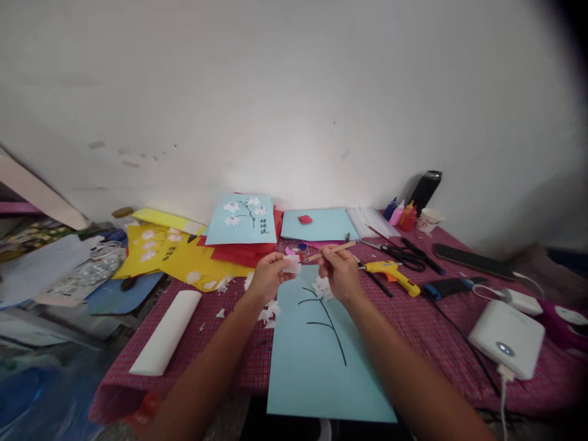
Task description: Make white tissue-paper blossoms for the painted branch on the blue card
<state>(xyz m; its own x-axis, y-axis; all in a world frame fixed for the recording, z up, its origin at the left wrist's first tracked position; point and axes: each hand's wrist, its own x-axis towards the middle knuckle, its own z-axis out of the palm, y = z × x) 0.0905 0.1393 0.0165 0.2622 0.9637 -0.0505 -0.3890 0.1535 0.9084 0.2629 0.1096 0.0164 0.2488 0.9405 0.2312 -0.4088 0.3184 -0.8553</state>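
Observation:
My left hand (269, 278) pinches a small white paper piece (293, 264) above the top of a light blue sheet (303, 361). Between the closed fingers of my right hand (340, 271) is a paintbrush (343, 247) with a pale wooden handle; its dark tip is at the paper piece. Black branching lines run down the blue sheet, and a crumpled white paper flower (322, 286) lies at its upper end, partly behind my right hand. Loose white paper scraps (267, 313) lie beside the sheet's left edge.
A yellow glue gun (390, 274), scissors (408, 257) and a white power bank (508, 338) lie right. Paint bottles (404, 215) and a black flask (426, 190) stand by the wall. A blue flower picture (241, 220) lies behind; a white roll (168, 331) is left.

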